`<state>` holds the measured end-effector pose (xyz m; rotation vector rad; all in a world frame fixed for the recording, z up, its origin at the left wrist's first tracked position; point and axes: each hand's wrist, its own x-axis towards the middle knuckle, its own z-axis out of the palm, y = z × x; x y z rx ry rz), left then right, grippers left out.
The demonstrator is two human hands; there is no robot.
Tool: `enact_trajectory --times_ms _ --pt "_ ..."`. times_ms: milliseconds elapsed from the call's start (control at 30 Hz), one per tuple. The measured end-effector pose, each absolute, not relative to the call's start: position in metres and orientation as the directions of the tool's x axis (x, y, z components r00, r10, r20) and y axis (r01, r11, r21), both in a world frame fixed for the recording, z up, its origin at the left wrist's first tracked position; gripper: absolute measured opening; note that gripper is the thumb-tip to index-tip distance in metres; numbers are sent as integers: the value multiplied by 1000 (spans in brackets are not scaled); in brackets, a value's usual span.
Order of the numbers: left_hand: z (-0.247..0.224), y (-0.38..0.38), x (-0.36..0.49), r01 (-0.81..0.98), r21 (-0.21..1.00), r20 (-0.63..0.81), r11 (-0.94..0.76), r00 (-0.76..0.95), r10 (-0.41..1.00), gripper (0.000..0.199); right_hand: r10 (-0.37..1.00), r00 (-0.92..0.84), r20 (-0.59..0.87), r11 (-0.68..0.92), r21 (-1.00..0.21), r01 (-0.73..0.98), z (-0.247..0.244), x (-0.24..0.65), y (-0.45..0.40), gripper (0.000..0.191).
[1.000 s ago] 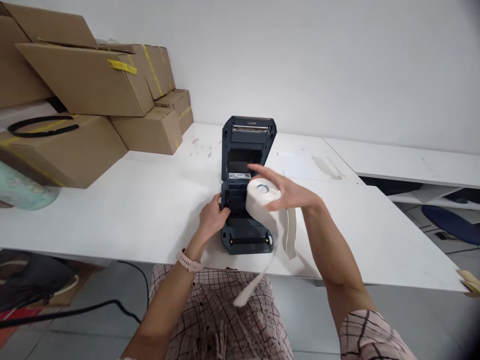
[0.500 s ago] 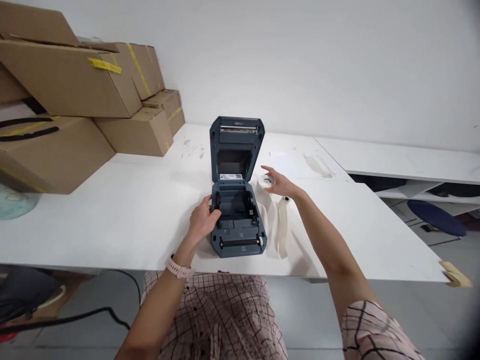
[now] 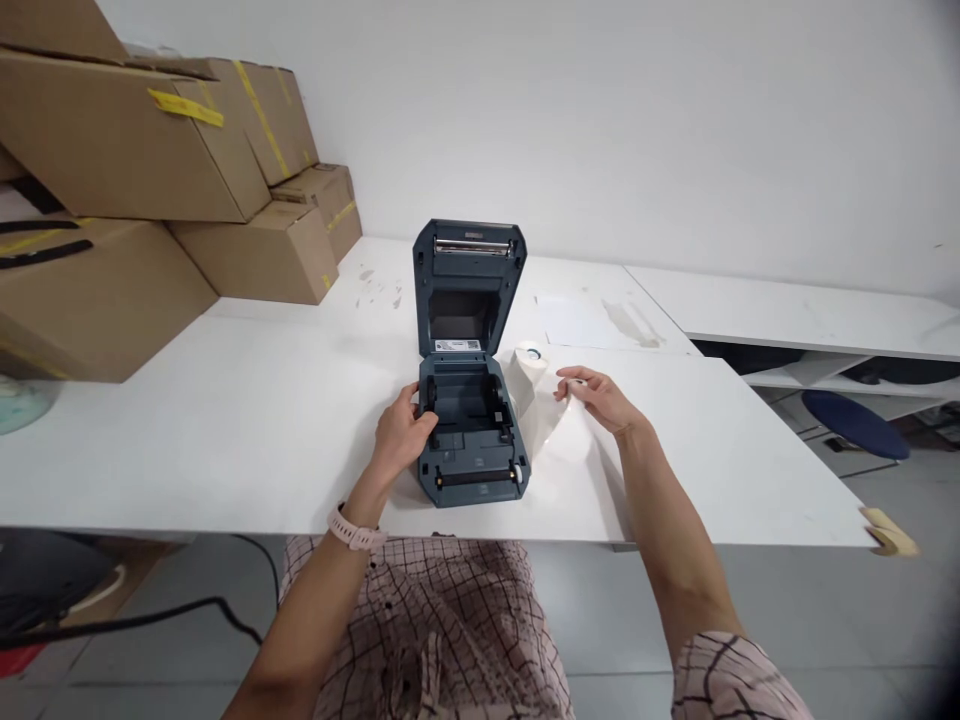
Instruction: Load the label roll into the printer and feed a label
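A dark grey-blue label printer [image 3: 472,440] stands on the white table with its lid [image 3: 469,290] raised; its inner bay shows no roll. My left hand [image 3: 403,430] grips the printer's left side, thumb over the rim. To the printer's right stands a white label roll [image 3: 527,360] with a bluish core. My right hand [image 3: 596,396], fingers pinched together, holds a small roll of paper [image 3: 576,383], largely covered by the fingers. Pale paper strip [image 3: 551,432] hangs from it toward the table beside the printer.
Cardboard boxes [image 3: 247,250] are stacked at the back left against the wall. A white sheet [image 3: 574,320] lies behind the rolls. At the right are a shelf unit [image 3: 802,375] and a blue stool [image 3: 855,425]. Something tan [image 3: 889,530] sits at the table's front right corner.
My right hand has left the label roll, moved right and toward me, and closed on the small paper roll. The paper strip has shifted. My left hand stays on the printer.
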<state>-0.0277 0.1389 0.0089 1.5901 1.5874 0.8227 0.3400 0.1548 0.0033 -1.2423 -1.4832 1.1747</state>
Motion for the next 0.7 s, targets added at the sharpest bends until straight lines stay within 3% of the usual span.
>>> enact_trajectory --times_ms 100,167,267,333,467,600,700 --pt "8 139 -28 531 847 -56 34 27 998 69 972 -174 156 171 -982 81 32 313 148 71" --pt "7 139 -28 517 856 -56 32 30 998 70 908 -340 244 281 -958 62 58 283 145 65" --pt "6 139 -28 499 866 -55 32 32 998 68 751 -616 237 489 -826 279 83 225 146 49" --pt "5 138 -28 495 868 -58 37 27 998 66 717 -679 156 578 -678 454 82 192 149 48" --pt "4 136 -28 458 888 -51 34 25 998 64 703 -701 120 658 -483 578 56 163 141 57" --pt "-1 135 -26 420 907 -29 22 9 1000 63 706 -668 234 695 -408 592 37 174 102 49" --pt "-11 135 -24 354 935 16 -6 -27 999 75 745 -591 310 667 -366 649 31 181 63 45"
